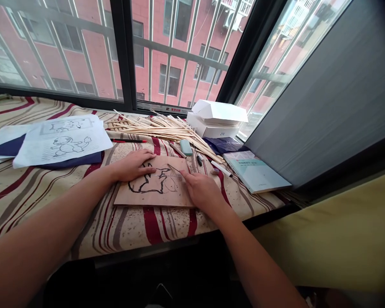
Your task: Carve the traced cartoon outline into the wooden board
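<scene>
Resting open on the wooden board (182, 193), itself on striped cloth (131, 231), the left hand (133, 164) flanks a drawing (162, 185) that looks part done, its faint right side remaining, while the right hand (203, 190) pinches a slim tool (173, 168) too small to identify.

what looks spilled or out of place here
Small brownish specks are scattered over the striped cloth around the board, like spilled crumbs or shavings. Behind it, thin sticks lie in a loose, crisscrossed heap.
</scene>
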A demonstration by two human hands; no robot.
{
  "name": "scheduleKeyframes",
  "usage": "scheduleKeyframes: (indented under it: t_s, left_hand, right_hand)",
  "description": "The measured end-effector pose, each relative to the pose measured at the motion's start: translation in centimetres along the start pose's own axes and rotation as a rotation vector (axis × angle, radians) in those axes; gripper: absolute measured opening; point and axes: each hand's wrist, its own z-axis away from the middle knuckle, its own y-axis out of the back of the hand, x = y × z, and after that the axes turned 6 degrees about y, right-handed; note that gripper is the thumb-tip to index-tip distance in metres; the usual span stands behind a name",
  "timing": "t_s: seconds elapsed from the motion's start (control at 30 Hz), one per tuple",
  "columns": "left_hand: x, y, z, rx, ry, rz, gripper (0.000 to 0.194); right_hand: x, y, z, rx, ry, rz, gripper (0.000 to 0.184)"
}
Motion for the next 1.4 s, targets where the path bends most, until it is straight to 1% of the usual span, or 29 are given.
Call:
scheduleKeyframes:
  t_s: [0.1,0.2,0.33,0.47,0.67,0.87,1.07,1.23,1.4]
  left_hand:
    - [0.2,0.1,0.1,-0.006,0.018,0.012,0.087]
    - [0.3,0.2,0.2,-0.006,0.014,0.032,0.086]
    - [0.2,0.0,0.2,0.015,0.009,0.031,0.081]
    - [0.1,-0.1,0.2,0.018,0.003,0.028,0.078]
    - [0.9,0.1,0.4,0.006,0.019,-0.018,0.073]
    - [1.6,0.1,0.6,0.012,0.070,-0.070,0.068]
    - [1.5,-0.2,0.9,0.016,0.105,-0.130,0.068]
    - [1.7,-0.3,0.9,0.018,0.124,-0.150,0.068]
    - [1.8,-0.1,1.0,0.008,0.134,-0.126,0.068]
  right_hand:
    - [0.1,0.3,0.1,-0.011,0.013,-0.008,0.054]
    - [-0.3,0.9,1.6,-0.055,-0.019,-0.019,0.055]
    - [-2.4,1.6,3.5,-0.114,-0.100,0.010,0.061]
    - [-4.5,1.9,3.7,-0.183,-0.177,0.019,0.064]
    - [-5.2,1.9,3.4,-0.130,-0.207,0.019,0.060]
    - [-6.5,1.4,3.7,-0.127,-0.243,-0.010,0.059]
    - [-6.6,2.2,3.3,-0.115,-0.239,0.025,0.059]
    - [-6.5,1.8,3.5,-0.081,-0.235,0.054,0.059]
    - [-5.7,1.4,3.5,-0.112,-0.250,0.069,0.060]
